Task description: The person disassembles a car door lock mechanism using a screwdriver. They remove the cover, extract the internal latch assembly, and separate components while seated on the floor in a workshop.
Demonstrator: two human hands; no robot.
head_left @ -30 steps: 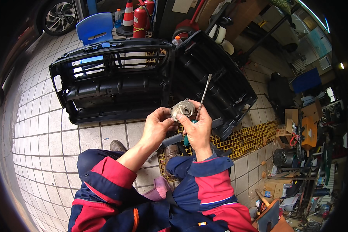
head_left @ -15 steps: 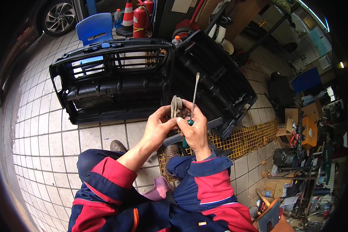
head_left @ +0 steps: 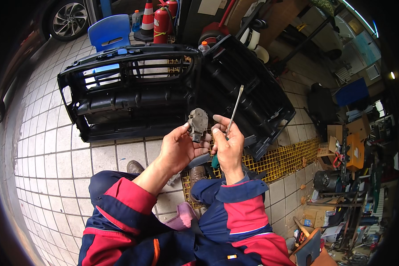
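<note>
Between the thumb and fingers of my left hand point(head_left: 176, 148) is a small grey-brown actuator point(head_left: 198, 122), its broad face turned up and a connector socket at its lower end. My right hand point(head_left: 228, 144) is closed around a flathead screwdriver point(head_left: 236, 108). Its metal shaft points up and away, and the green handle shows below my fingers. The right fingertips are beside the actuator, apart from it. Just beyond both hands, a black plastic shutter frame point(head_left: 133, 99) stands on the floor, with a second black frame point(head_left: 248, 97) leaning at its right.
A yellow floor grate point(head_left: 288, 162) runs under the right side. Far back are a blue chair point(head_left: 109, 33), a traffic cone point(head_left: 147, 20) and a red fire extinguisher point(head_left: 162, 26). Boxes and tools crowd a shelf point(head_left: 341, 195) on the right. A pink object point(head_left: 181, 217) lies between my legs.
The actuator has turned from edge-on to face-up in my left hand. My right hand has drawn off it to the right, and the screwdriver's tip has swung right.
</note>
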